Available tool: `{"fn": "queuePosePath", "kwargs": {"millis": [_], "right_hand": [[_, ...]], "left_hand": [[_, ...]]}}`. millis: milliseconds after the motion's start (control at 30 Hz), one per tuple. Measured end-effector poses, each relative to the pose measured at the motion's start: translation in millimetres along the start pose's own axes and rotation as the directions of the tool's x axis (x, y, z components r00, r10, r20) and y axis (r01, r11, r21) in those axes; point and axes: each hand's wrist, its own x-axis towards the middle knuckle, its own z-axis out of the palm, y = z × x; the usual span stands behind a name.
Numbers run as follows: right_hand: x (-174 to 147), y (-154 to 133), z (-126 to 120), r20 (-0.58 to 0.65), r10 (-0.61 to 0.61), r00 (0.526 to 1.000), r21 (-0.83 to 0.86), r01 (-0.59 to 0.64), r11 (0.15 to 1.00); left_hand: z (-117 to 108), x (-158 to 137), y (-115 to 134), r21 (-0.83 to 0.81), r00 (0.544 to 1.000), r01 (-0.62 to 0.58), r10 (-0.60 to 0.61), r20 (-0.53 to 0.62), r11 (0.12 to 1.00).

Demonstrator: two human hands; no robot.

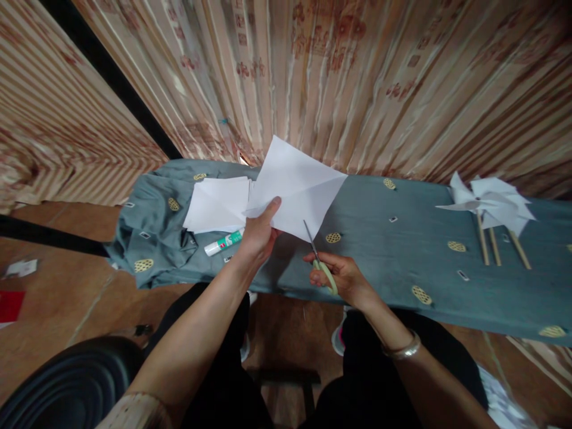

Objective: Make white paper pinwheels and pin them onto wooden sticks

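Note:
A square white sheet of paper point(297, 185) with a crease across it is pinched in my left hand point(261, 232), thumb on top near its left corner. My right hand point(339, 275) grips scissors point(322, 267) with pale green handles. The scissor blades point up and away, at the lower corner of the sheet; whether they touch the paper I cannot tell. Left of the sheet lies a stack of white paper point(217, 204). A glue stick point(223, 243), white and green, rests just below that stack, partly behind my left hand.
Several white paper pinwheels point(491, 199) on wooden sticks lie at the right of the narrow table, which has a grey-green cloth point(379, 238). A pleated curtain point(313, 77) hangs behind. A round black object point(75, 381) stands on the floor at lower left.

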Motion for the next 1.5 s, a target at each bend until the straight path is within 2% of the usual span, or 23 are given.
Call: {"fn": "queuePosePath", "kwargs": {"millis": [333,633,1000,1500], "right_hand": [[0.8,1.4,-0.9,-0.006,0.005,1.0,-0.02,-0.005,1.0],[-1.0,-0.1,-1.8,-0.002,-0.062,0.998,-0.085,0.061,0.994],[0.9,-1.6,1.2,-0.042,-0.017,0.999,-0.008,0.017,1.0],[1.9,-3.7,4.0,-0.077,-0.003,0.997,0.011,0.004,1.0]], "left_hand": [[-0.7,0.4,-0.2,0.012,1.0,-0.012,0.012,0.004,1.0],[-2.4,-4.9,-9.1,0.096,0.998,0.036,-0.041,0.047,0.995],[-4.3,-3.9,-9.8,0.089,0.997,0.038,-0.044,0.062,0.995],[-3.7,-3.0,-8.9,0.084,0.999,0.04,-0.042,0.027,0.996]]}}
